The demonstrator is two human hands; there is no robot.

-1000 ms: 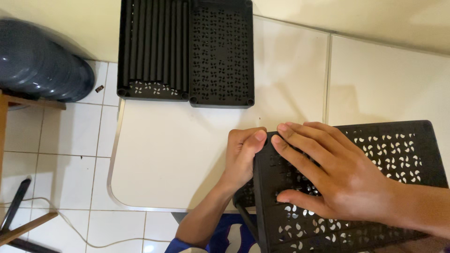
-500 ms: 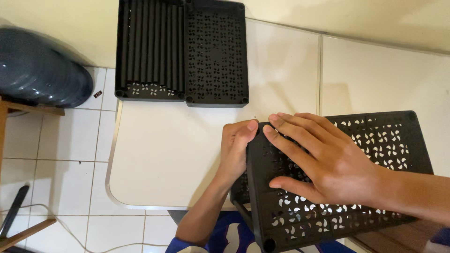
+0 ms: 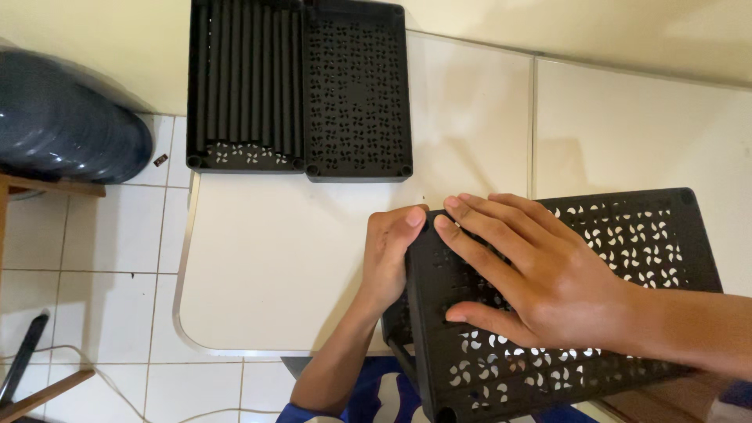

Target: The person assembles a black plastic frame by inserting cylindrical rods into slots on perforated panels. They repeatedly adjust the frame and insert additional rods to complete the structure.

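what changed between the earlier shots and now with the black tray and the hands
The black perforated tray swung a little: its near corner came into view at the bottom edge and its far right end rose slightly. Both hands shifted slightly left with it. The right hand stays flat on top, the left hand keeps its grip on the tray's left end. The two black trays at the table's far edge did not move.

No packages, labels, signs or screens in view.

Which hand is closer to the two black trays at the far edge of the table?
Left. The left hand grips the perforated panel's corner just below the trays; the right hand lies flat on the panel, farther right.
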